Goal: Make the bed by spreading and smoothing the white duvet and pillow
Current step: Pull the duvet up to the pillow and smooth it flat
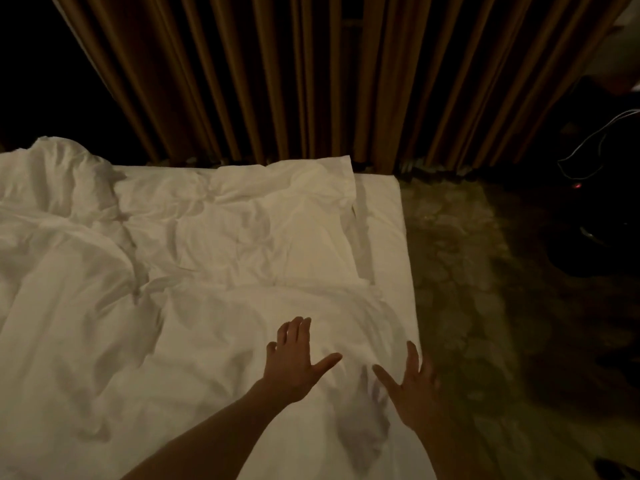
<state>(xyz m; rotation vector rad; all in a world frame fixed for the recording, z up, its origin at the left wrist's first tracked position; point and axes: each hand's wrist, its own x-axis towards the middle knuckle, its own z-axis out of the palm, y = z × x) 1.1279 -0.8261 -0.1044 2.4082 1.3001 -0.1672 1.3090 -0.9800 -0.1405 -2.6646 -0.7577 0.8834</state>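
— So, from the head view, where are the hands?

— Both lie flat on the duvet [104, 323] near the bed's right edge. The left hand [294, 362] has its fingers straight and spread wide, thumb out to the right, palm down on the cloth. The right hand [412, 389] is just beside it, also spread wide, fingers straight, right at the edge of the bed [388, 216]; it is a little blurred.

— Holding anything?

— Neither. They only press on the duvet.

— And the duvet itself?

— White, creased, covering the near and left parts of the bed, bunched up high at the far left corner.

— The pillow?

— The pillow [263, 220] lies flat at the far right of the bed, wrinkled, its near edge touching the duvet. A strip of bare sheet shows between it and the right edge.

— Beyond the bed?

— Brown curtains [277, 81] hang along the far side, and a patterned carpet [485, 306] lies to the right. A thin white cable [588, 136] shows in the dark far right.
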